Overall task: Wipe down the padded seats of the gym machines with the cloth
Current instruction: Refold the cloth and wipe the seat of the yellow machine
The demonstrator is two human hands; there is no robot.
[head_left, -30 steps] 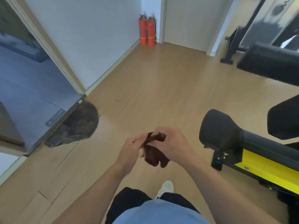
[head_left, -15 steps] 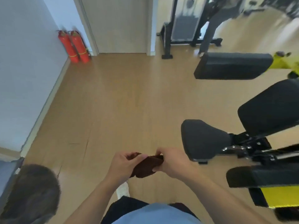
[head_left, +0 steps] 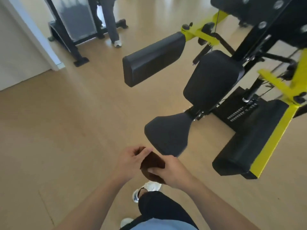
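A dark brown cloth (head_left: pixel 152 162) is bunched between both my hands at the lower middle of the head view. My left hand (head_left: pixel 131 161) pinches its upper left edge. My right hand (head_left: pixel 171 171) grips its lower right part. Just beyond the hands, up and to the right, is the black padded seat (head_left: pixel 167 132) of a black and yellow gym machine. The seat's front edge is a short gap from the cloth. Behind it rises the black back pad (head_left: pixel 214 78). A black arm pad (head_left: pixel 153 59) sticks out at the left and another arm pad (head_left: pixel 249 140) at the right.
The machine's yellow frame (head_left: pixel 272 141) and weight stack fill the right side. Another person's legs (head_left: pixel 111 20) stand by a second machine (head_left: pixel 74 29) at the back left. A white door frame (head_left: pixel 38 39) is at the far left. Wooden floor (head_left: pixel 58 130) spreads to the left.
The view has swung right and moved toward the machine, so the seat now lies just beyond my hands. The fire extinguishers have left the view. Both hands keep working the cloth.
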